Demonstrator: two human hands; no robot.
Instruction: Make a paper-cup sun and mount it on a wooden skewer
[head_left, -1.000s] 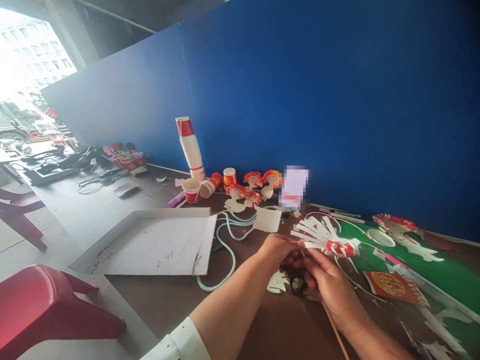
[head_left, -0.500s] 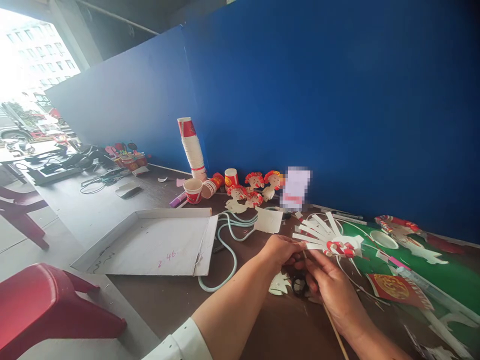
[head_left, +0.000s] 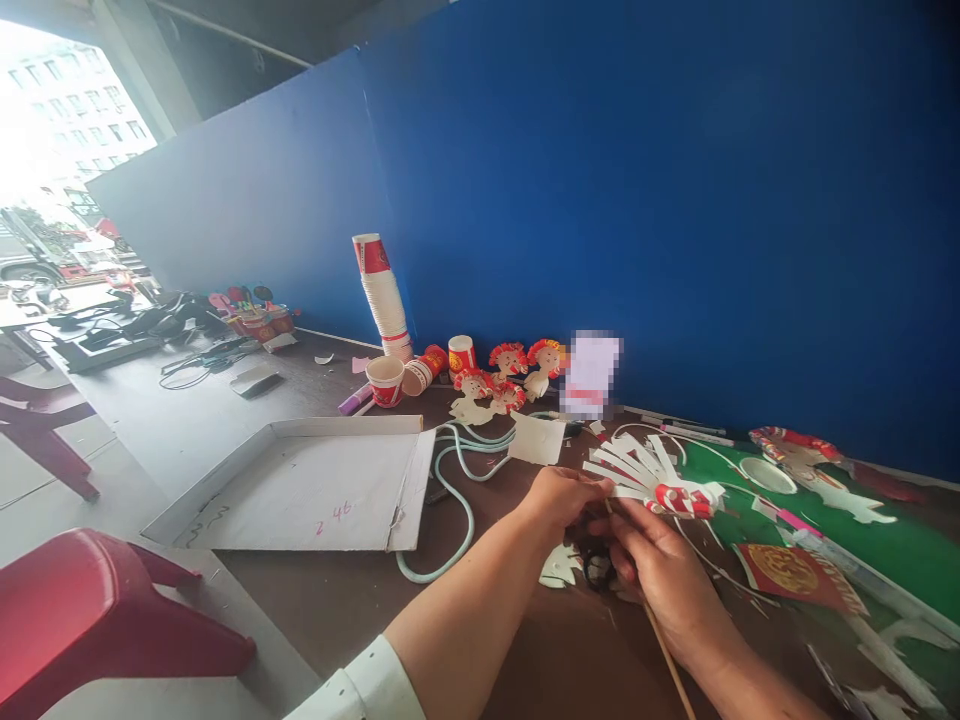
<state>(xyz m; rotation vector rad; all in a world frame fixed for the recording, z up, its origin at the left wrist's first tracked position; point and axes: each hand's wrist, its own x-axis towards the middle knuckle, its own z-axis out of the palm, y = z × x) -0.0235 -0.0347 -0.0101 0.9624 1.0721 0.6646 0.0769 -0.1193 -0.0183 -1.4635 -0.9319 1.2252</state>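
Note:
A paper cup cut into strips [head_left: 630,468] is held between my two hands above the dark table. Several of its strips fan out straight and white, while others are curled and show red. My left hand [head_left: 566,500] pinches a strip end at the cup's near left side. My right hand [head_left: 660,560] is closed at the same spot and also holds a thin wooden stick [head_left: 666,655], whose tip shows by the fingers. Below the hands lie a black round object [head_left: 598,568], partly hidden, and a white cut paper piece [head_left: 559,567].
A shallow white box lid [head_left: 300,490] lies to the left, beside a pale looped cable [head_left: 471,510]. Stacked paper cups [head_left: 384,305] and red-fringed paper figures [head_left: 510,360] stand near the blue partition [head_left: 600,200]. Right: green mat [head_left: 911,540], red paper piece [head_left: 795,575], pink marker [head_left: 795,520].
The cut cup has turned slightly, and its strips sit at a slightly different angle. Both hands stay in nearly the same place, still closed at the strip and the stick.

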